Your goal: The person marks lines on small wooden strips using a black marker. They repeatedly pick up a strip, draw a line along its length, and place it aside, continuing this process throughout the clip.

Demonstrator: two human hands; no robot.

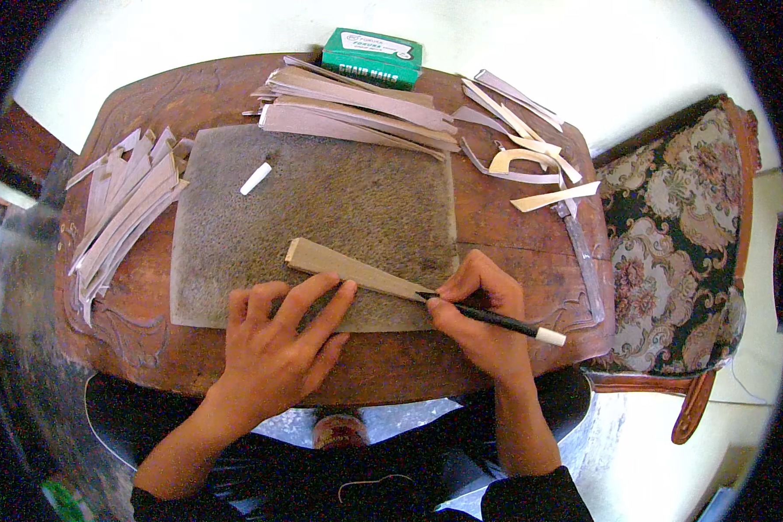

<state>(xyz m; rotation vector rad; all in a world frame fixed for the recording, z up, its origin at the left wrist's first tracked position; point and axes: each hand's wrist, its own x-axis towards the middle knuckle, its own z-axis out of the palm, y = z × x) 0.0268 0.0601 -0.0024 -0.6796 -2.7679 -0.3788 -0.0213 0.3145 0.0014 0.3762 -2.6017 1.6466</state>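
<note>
A tapered wooden strip (pixel 344 264) lies slantwise on a brown rectangular mat (pixel 235 252), its wide end at the left. My left hand (pixel 283 344) rests with fingers spread, the fingertips pressing on the strip's near edge. In my right hand (pixel 483 309) a black pen (pixel 505 320) with a white end is pinched between thumb and fingers. Its dark tip touches the strip near the narrow right end, which is partly hidden by my fingers. A small white cap (pixel 255 178) sits on the mat's upper left.
Stacked thin wood strips stand at the left (pixel 126 217) and far middle (pixel 348 109) of the carved wooden table (pixel 139 335). A green box (pixel 372 59) is at the far edge. Loose wood pieces (pixel 555 198) and a long-bladed tool (pixel 583 261) lie right. A floral chair (pixel 679 226) stands beyond.
</note>
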